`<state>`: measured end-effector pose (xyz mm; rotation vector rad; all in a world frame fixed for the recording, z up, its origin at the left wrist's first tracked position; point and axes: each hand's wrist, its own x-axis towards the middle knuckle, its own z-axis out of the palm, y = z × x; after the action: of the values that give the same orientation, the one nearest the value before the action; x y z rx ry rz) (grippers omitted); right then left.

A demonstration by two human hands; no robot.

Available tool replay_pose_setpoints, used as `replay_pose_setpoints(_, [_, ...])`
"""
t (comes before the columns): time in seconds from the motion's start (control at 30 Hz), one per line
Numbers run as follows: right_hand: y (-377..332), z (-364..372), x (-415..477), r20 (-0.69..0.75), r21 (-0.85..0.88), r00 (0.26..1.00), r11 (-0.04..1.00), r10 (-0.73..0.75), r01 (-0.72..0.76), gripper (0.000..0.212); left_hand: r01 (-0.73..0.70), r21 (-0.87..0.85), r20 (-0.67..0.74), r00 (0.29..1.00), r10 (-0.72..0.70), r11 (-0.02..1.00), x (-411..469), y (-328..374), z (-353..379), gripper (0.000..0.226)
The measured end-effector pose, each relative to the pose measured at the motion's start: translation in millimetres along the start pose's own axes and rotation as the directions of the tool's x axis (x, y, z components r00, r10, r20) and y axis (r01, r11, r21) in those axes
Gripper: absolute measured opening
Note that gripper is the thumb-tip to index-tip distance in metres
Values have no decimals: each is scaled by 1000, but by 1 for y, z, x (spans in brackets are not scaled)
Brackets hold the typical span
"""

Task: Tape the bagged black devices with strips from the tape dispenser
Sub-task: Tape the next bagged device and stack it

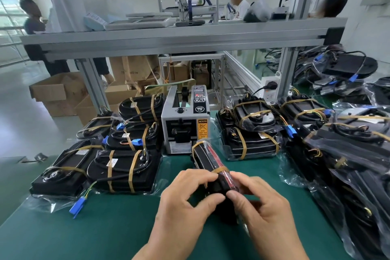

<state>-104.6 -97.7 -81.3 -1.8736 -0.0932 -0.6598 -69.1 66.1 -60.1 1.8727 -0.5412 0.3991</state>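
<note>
I hold a bagged black device [207, 160] on its edge over the green mat, its far end pointing at the grey tape dispenser [185, 120]. Two tan tape strips cross it. My left hand [185, 202] grips its near end from the left, thumb underneath. From the right, my right hand [259, 207] pinches the same end, fingertips on the nearer tape strip. Taped bagged devices [124, 172] are stacked left of the dispenser, and more taped ones [251, 133] lie to its right.
A heap of untaped bagged devices [348, 171] fills the right side of the green mat [105, 234]. An aluminium frame shelf [168, 36] spans above the bench. Cardboard boxes [57, 93] stand on the floor at left. People stand and sit in the background.
</note>
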Motion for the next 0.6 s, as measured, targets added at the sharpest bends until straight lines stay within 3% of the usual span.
replay_pose_setpoints(0.1, [4, -5, 1, -21, -62, 1000, 998, 11, -12, 38, 277, -197, -56, 954, -293, 940, 19, -4, -3, 18])
replay_pose_setpoints(0.2, [5, -8, 1, -57, -96, 998, 995, 9, -14, 33, 495, -317, -131, 822, -554, 809, 56, -19, -3, 10])
replay_pose_setpoints(0.3, [6, -8, 2, -66, -89, 998, 996, 17, -23, 32, 631, -484, -60, 667, -743, 606, 95, -36, 1, 11])
replay_pose_setpoints(0.43, [7, -5, 1, -59, -99, 998, 995, 23, -28, 32, 703, -631, 74, 477, -876, 329, 134, -49, 6, 16])
replay_pose_setpoints(0.6, [8, -5, 1, -75, -60, 997, 998, 20, -24, 24, 709, -677, 126, 378, -917, 199, 157, -59, 11, 23])
